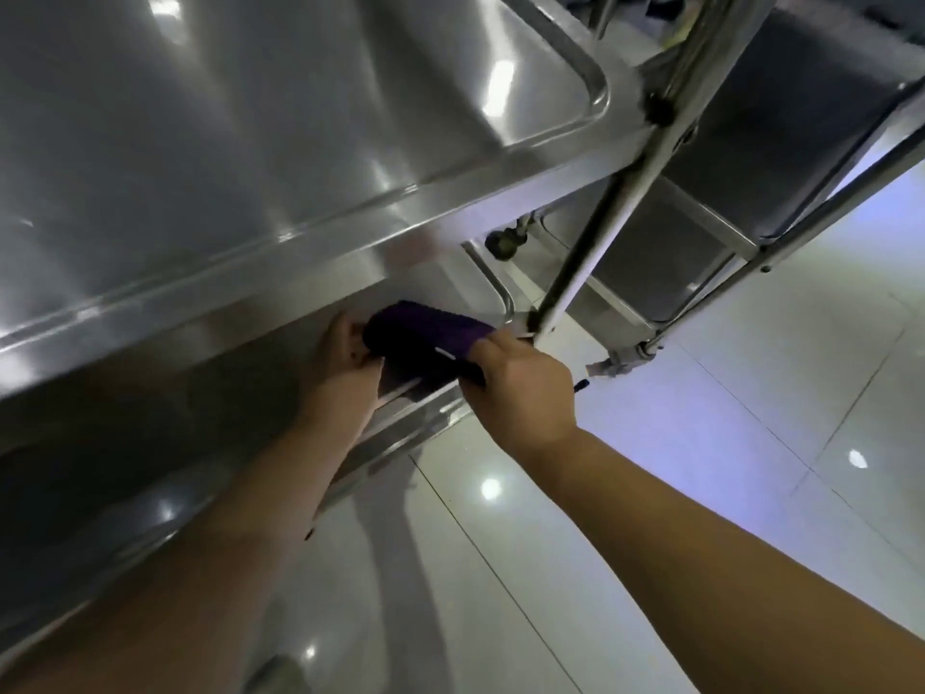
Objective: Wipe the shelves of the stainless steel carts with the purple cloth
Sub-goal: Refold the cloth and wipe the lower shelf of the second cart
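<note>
Below the upper shelf (250, 157) of the stainless steel cart, both hands held the purple cloth (425, 330) over the lower shelf (420, 393) near its corner post (575, 273). Left hand (345, 363) gripped one end, right hand (520, 388) curled round the other.

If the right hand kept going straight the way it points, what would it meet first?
Probably the cart's upright post, just beyond the right hand, which grips the purple cloth; depth is unclear.
</note>
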Motion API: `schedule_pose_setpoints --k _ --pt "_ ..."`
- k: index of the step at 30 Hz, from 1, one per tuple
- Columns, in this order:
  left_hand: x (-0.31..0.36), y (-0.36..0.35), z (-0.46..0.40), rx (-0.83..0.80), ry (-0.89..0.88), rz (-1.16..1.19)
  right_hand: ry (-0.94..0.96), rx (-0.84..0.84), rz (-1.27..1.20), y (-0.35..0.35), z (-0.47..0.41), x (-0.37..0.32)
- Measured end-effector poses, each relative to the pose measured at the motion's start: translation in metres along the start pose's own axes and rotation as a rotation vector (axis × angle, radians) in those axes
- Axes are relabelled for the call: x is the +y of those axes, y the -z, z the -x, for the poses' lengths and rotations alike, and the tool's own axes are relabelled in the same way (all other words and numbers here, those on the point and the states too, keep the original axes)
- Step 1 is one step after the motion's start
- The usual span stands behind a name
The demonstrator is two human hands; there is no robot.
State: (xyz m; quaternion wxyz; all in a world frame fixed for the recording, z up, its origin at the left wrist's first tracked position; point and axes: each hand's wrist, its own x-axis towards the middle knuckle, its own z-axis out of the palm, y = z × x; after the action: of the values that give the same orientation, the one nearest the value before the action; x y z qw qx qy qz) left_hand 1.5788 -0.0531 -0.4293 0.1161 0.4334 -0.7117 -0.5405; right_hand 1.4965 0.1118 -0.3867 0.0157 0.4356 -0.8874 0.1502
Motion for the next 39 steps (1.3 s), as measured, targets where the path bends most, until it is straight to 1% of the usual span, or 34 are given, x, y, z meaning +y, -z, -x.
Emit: schedule_pose_setpoints --k 1,2,3,4,6,7,9,11,13,15,18,21,23,25,27,31,33,35,37,39 --pt "-0.013 0.005 0.000 -0.008 0.014 -0.020 0.021 -0.069 0.013 -0.016 0.001 -0.003" --pt "-0.026 0.014 0.002 -0.010 0.021 -0.093 0.048 -0.119 0.006 -0.029 0.001 -0.008" --pt "-0.039 0.025 0.007 -0.004 0.001 -0.215 0.087 -0.138 -0.018 -0.040 0.001 -0.015" --pt "-0.053 0.039 0.013 0.016 -0.042 -0.336 0.136 -0.128 -0.041 -0.049 0.001 -0.023" --pt "-0.070 0.069 0.029 0.108 -0.182 -0.637 0.204 -0.085 -0.046 -0.066 -0.004 -0.042" --pt "-0.076 0.083 0.035 0.147 -0.249 -0.788 0.218 -0.102 -0.052 -0.074 -0.008 -0.052" --pt "-0.093 0.108 0.042 0.169 -0.320 -0.981 0.223 -0.226 -0.133 -0.090 -0.018 -0.074" --pt "-0.115 0.129 0.046 0.119 -0.342 -1.107 0.218 -0.317 -0.236 -0.108 -0.025 -0.098" --pt "-0.135 0.142 0.050 0.047 -0.285 -1.150 0.259 -0.339 -0.265 -0.125 -0.027 -0.119" --pt "-0.148 0.147 0.052 0.023 -0.275 -1.191 0.289 -0.336 -0.290 -0.139 -0.027 -0.133" --pt "-0.156 0.146 0.052 0.095 -0.332 -1.203 0.325 -0.313 -0.234 -0.151 -0.036 -0.135" --pt "-0.159 0.144 0.055 0.192 -0.380 -1.147 0.394 -0.419 -0.011 -0.155 -0.054 -0.117" --pt "-0.161 0.143 0.055 0.231 -0.402 -1.147 0.404 -0.462 0.068 -0.153 -0.066 -0.097" --pt "-0.163 0.143 0.054 0.251 -0.392 -1.169 0.376 -0.450 0.091 -0.147 -0.076 -0.070" --pt "-0.164 0.142 0.055 0.256 -0.361 -1.159 0.305 -0.427 0.111 -0.139 -0.085 -0.033" --pt "-0.163 0.140 0.056 0.220 -0.340 -1.187 0.135 -0.449 0.237 -0.114 -0.113 0.042" --pt "-0.162 0.139 0.055 0.193 -0.342 -1.204 0.066 -0.467 0.289 -0.105 -0.125 0.065" --pt "-0.162 0.139 0.053 0.165 -0.354 -1.204 0.002 -0.456 0.282 -0.103 -0.133 0.068" --pt "-0.162 0.139 0.051 0.138 -0.357 -1.199 -0.044 -0.422 0.248 -0.107 -0.137 0.053" --pt "-0.164 0.138 0.049 0.138 -0.372 -1.208 0.019 -0.385 0.257 -0.116 -0.140 0.025"
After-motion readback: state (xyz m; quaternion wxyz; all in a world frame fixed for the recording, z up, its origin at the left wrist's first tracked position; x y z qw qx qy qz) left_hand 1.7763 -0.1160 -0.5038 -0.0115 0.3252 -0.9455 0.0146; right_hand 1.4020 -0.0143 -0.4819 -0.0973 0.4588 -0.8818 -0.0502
